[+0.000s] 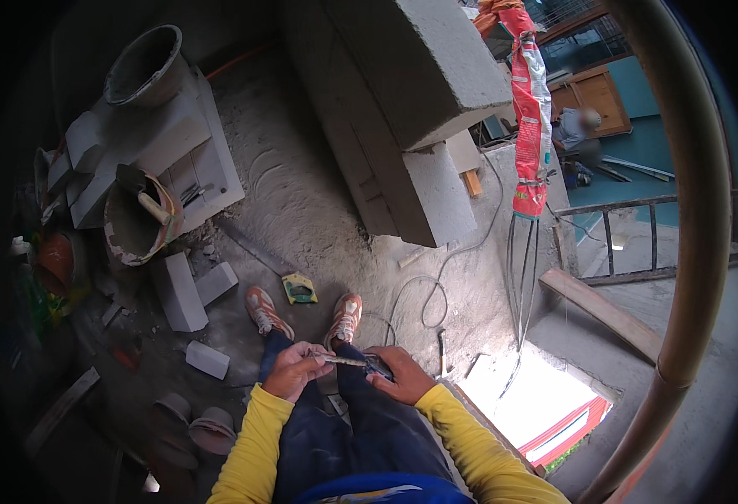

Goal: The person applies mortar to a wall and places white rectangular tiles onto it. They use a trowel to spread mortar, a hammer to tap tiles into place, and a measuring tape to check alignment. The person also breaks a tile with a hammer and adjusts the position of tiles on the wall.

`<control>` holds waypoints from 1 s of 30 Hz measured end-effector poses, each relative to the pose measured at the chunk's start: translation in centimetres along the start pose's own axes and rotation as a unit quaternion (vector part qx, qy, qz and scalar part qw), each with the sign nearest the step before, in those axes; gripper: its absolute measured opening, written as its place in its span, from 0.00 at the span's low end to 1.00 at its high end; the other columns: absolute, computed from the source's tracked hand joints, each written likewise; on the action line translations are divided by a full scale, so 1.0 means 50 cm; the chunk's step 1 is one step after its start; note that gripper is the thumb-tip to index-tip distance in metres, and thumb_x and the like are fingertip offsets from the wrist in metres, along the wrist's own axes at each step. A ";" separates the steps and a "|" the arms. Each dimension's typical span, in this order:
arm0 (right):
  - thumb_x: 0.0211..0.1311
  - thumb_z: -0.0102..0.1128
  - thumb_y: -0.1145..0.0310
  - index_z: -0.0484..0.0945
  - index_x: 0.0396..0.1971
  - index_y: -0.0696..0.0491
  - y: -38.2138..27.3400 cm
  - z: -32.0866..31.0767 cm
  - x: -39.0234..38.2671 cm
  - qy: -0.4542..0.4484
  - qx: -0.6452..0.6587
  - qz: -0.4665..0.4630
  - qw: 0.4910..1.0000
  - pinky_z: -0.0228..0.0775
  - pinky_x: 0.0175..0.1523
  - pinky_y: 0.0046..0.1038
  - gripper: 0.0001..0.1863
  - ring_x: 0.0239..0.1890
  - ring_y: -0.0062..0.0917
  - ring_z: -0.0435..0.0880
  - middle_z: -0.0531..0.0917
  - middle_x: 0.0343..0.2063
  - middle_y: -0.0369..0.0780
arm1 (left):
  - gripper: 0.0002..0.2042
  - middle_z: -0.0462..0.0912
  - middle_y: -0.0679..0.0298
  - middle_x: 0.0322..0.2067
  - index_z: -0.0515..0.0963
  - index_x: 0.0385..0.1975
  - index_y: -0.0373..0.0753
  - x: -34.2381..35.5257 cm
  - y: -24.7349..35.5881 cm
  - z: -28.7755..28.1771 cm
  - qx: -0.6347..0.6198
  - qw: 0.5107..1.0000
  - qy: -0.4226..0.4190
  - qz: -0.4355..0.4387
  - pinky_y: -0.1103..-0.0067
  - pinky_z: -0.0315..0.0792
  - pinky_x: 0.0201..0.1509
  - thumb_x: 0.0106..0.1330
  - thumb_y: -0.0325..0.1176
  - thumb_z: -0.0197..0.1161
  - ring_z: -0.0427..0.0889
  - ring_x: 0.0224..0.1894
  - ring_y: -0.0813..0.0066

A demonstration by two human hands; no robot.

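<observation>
In front of my thighs, my left hand (296, 370) pinches the end of a thin, pale strip. The strip runs to a small dark case with some blue on it, apparently a tape measure (377, 366), and my right hand (402, 375) is closed around that case. Only a short length of strip shows between the hands. Just beyond my shoes lies a handsaw (299, 288) with a yellow and green handle, its blade pointing away to the left. A hammer (443, 353) rests on the floor to the right of my legs.
Pale blocks (178, 294) and mortar buckets (144, 218) crowd the left. A block wall (436, 193) rises ahead. A cable (423, 281) loops across the floor. At right are a floor opening (512, 395), a thick pole (696, 210) and a person (575, 130) farther off.
</observation>
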State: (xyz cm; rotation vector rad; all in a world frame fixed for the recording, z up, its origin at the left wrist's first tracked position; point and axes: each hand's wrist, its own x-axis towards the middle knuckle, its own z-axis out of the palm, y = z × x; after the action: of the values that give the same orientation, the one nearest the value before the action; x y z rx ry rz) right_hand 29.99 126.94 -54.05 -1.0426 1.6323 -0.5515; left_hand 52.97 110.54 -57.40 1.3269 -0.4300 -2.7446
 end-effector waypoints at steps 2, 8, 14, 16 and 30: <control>0.67 0.66 0.55 0.73 0.64 0.55 0.046 -0.029 -0.040 0.032 -0.012 -0.018 0.999 0.67 0.65 0.42 0.31 0.58 0.47 0.77 0.80 0.54 0.51 | 0.06 0.83 0.60 0.46 0.78 0.44 0.37 0.006 0.072 0.001 -0.074 0.996 0.011 0.055 0.62 0.79 0.61 0.70 0.24 0.62 0.82 0.58 0.64; 0.67 0.67 0.57 0.78 0.60 0.51 0.121 -0.090 -0.166 0.029 -0.039 0.063 0.997 0.68 0.62 0.40 0.25 0.54 0.44 0.78 0.82 0.47 0.48 | 0.07 0.82 0.60 0.53 0.78 0.47 0.40 0.050 0.245 -0.069 -0.052 0.980 0.059 0.180 0.54 0.76 0.64 0.72 0.28 0.63 0.78 0.63 0.63; 0.65 0.68 0.62 0.83 0.51 0.54 0.112 -0.136 -0.219 0.173 0.116 0.142 0.968 0.74 0.57 0.33 0.18 0.50 0.34 0.84 0.84 0.45 0.44 | 0.20 0.80 0.60 0.57 0.76 0.57 0.42 0.031 0.182 -0.016 0.169 0.961 0.176 0.129 0.58 0.73 0.63 0.70 0.41 0.68 0.78 0.62 0.66; 0.66 0.65 0.66 0.83 0.51 0.55 0.125 -0.155 -0.235 0.261 0.169 0.170 0.935 0.76 0.50 0.26 0.16 0.42 0.24 0.84 0.84 0.41 0.39 | 0.28 0.78 0.56 0.59 0.76 0.61 0.41 0.025 0.073 -0.108 0.402 0.879 0.241 0.085 0.61 0.71 0.66 0.67 0.49 0.71 0.77 0.63 0.62; 0.70 0.64 0.67 0.82 0.47 0.56 0.152 -0.233 -0.185 0.403 0.178 0.199 0.875 0.66 0.30 0.21 0.11 0.24 0.13 0.73 0.78 0.24 0.31 | 0.34 0.71 0.47 0.68 0.81 0.58 0.44 -0.021 -0.220 -0.243 0.689 0.646 0.309 -0.112 0.59 0.65 0.73 0.57 0.62 0.71 0.72 0.69 0.47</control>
State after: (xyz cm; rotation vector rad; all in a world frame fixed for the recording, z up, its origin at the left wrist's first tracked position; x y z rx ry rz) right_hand 16.83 136.90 -51.34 -0.1529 2.2679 -1.0395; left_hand 63.76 118.60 -66.79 2.3940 -2.6204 -1.4170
